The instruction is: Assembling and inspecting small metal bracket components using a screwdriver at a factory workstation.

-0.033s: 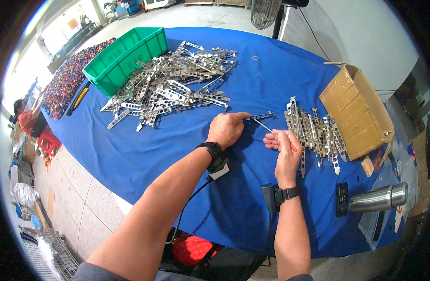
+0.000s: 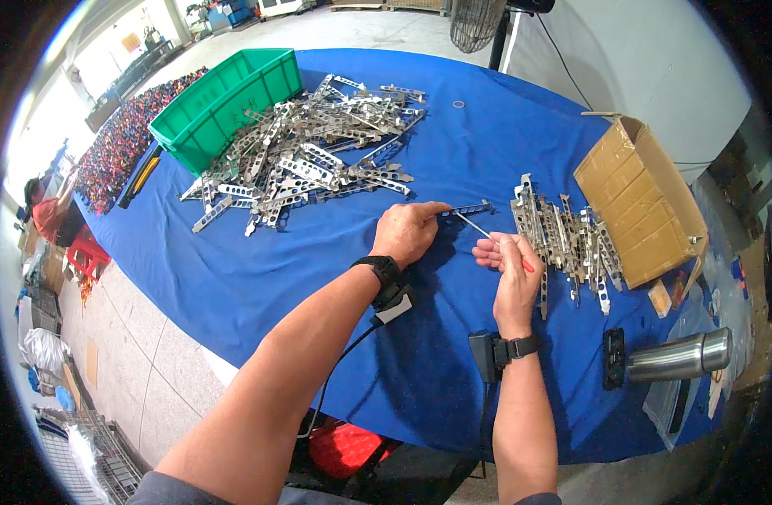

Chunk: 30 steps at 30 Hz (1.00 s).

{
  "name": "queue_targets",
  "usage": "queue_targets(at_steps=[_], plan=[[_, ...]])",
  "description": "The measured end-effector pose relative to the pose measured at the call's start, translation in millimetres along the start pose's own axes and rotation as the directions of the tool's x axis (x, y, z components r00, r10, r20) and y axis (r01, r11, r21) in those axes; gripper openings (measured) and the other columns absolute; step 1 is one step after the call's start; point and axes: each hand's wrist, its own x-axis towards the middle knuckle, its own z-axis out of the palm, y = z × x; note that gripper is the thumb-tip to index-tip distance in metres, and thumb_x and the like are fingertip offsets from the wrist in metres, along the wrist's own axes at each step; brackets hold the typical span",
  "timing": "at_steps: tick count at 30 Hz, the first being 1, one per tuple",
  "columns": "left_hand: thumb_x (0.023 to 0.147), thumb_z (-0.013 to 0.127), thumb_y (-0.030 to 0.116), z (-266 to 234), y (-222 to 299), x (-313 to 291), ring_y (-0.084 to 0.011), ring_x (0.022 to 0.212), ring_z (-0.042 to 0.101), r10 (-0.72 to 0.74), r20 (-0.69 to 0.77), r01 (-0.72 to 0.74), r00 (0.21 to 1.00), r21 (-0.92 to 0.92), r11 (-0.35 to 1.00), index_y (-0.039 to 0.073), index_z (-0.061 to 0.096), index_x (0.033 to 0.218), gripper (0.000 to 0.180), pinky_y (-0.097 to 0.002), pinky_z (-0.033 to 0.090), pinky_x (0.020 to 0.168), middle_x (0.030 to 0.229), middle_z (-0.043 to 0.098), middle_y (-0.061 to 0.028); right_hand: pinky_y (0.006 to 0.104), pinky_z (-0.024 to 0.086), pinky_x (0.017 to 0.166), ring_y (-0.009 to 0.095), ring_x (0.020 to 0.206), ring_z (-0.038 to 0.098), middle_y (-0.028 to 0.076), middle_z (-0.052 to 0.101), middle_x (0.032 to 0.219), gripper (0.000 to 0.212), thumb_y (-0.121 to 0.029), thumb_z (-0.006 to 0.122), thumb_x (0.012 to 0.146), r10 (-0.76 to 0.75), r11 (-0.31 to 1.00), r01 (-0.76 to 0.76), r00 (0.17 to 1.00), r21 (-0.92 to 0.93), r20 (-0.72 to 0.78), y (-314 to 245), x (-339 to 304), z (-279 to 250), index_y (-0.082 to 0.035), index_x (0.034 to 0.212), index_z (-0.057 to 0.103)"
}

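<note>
My left hand (image 2: 407, 232) is closed on one end of a slim perforated metal bracket (image 2: 472, 209), which points to the right just above the blue cloth. My right hand (image 2: 512, 273) is curled around a thin screwdriver (image 2: 475, 226) whose red handle end shows beside the palm. Its metal shaft runs up and left, and the tip meets or nearly meets the bracket's lower edge. A large heap of similar metal brackets (image 2: 318, 164) lies beyond my left hand. Right of my right hand is a second, neater group of brackets (image 2: 564, 240).
A green plastic crate (image 2: 226, 118) stands behind the heap. An open cardboard box (image 2: 634, 198) sits at the right, with a steel bottle (image 2: 680, 357) and a black object (image 2: 614, 358) nearer. A person (image 2: 51, 215) sits at the far left. Cables hang from both wrist straps.
</note>
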Motion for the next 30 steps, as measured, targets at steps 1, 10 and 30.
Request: queue_targets(at_steps=[1, 10, 30], plan=[[0.085, 0.054, 0.011, 0, -1, 0, -0.035, 0.08, 0.068, 0.0, -0.001, 0.0, 1.0, 0.0, 1.0, 0.02, 0.074, 0.11, 0.033, -0.0445, 0.055, 0.075, 0.085, 0.071, -0.0164, 0.0299, 0.056, 0.069, 0.021, 0.076, 0.071, 0.016, 0.07, 0.087, 0.031, -0.022, 0.049, 0.102, -0.001, 1.0, 0.001, 1.0, 0.0, 0.001, 0, 0, 1, 0.004, 0.097, 0.065], [0.087, 0.054, 0.012, 6, -11, 1, -0.029, 0.058, 0.063, 0.096, -0.073, -0.098, 0.993, -0.016, 0.995, 0.018, 0.074, 0.112, 0.032, -0.0408, 0.049, 0.059, 0.063, 0.062, -0.0157, 0.0294, 0.056, 0.067, 0.021, 0.076, 0.071, 0.016, 0.071, 0.087, 0.029, -0.02, 0.049, 0.101, 0.029, 0.999, -0.029, 1.0, 0.018, -0.002, 0, 0, 1, 0.003, 0.096, 0.065], [0.085, 0.054, 0.012, 1, -1, 1, -0.0346, 0.082, 0.069, 0.004, 0.006, -0.004, 1.0, 0.023, 1.0, 0.02, 0.074, 0.111, 0.034, -0.0447, 0.055, 0.077, 0.086, 0.071, -0.0167, 0.0295, 0.056, 0.066, 0.02, 0.074, 0.071, 0.015, 0.07, 0.086, 0.03, -0.022, 0.049, 0.102, -0.034, 0.999, 0.035, 0.999, 0.01, -0.028, 2, 1, 4, 0.003, 0.096, 0.065]])
